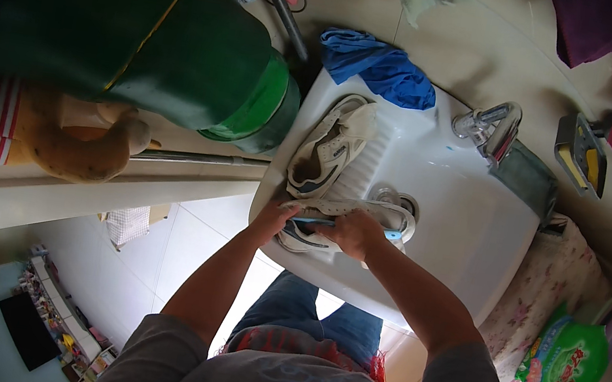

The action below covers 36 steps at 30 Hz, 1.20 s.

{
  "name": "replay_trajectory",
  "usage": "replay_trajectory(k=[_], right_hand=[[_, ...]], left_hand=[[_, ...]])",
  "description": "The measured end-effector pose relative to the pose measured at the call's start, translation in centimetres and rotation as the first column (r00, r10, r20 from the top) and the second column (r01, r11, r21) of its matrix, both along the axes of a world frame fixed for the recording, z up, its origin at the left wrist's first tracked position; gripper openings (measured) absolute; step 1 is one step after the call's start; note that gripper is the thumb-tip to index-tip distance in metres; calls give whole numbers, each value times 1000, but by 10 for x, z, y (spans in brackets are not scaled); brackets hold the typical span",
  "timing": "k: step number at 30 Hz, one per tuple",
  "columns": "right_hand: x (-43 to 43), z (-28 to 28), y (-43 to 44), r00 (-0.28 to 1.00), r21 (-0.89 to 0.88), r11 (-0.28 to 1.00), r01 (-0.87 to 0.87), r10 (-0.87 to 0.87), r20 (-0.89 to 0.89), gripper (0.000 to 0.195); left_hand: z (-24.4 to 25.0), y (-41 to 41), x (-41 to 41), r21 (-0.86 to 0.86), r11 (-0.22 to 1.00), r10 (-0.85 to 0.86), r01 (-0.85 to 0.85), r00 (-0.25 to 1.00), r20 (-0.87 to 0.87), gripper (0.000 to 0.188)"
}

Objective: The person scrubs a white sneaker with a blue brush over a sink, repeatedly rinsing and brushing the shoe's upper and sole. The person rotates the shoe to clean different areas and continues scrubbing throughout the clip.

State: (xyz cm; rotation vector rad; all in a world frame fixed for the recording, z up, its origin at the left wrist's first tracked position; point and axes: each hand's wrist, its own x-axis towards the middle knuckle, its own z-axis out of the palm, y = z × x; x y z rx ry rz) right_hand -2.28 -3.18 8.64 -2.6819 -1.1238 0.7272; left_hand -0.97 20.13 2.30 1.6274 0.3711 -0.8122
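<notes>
A pale sneaker [381, 210] lies crosswise at the near left of the white ceramic sink [452, 256]. My left hand [273, 221] grips its left end. In my right hand [358, 234] is a slim light-blue handle [393, 235], probably a brush's, lying along the shoe's opening; its far end is hidden among the shoe and my fingers. The matching sneaker [327, 149] rests behind on the ribbed washboard slope, its opening facing up and its tongue pulled out. Beside the shoe in my hands, the metal drain [405, 203] is partly covered.
A blue cloth [382, 71] drapes over the sink's back rim. The chrome faucet [487, 129] stands at back right, near a grey-green cloth [526, 178]. A large green covered object [202, 48] crowds the left side. Right of the sink are a floral cover [553, 278] and a green bag [566, 370].
</notes>
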Motion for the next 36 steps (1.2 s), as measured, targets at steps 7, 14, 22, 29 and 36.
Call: replay_trajectory(k=[7,14,22,29,36], right_hand=[[-16,-10,-42,981,53,981,185,-188,49,49],[-9,1,1,985,27,985,168,-167,-34,45],[-84,17,-40,548,40,589,807,-722,-423,42],[-91,30,-30,-478,-488,-149,860,100,-873,42],[-86,40,13,-368,-374,-391,841,95,-925,44]], left_hand=[[18,-1,3,51,997,-60,64,995,-76,34],[11,1,13,147,974,-177,174,984,4,32],[44,-13,1,437,834,-525,338,731,436,25],[55,-38,18,598,621,-779,507,482,400,32],[55,-63,19,468,641,-746,608,635,198,26]])
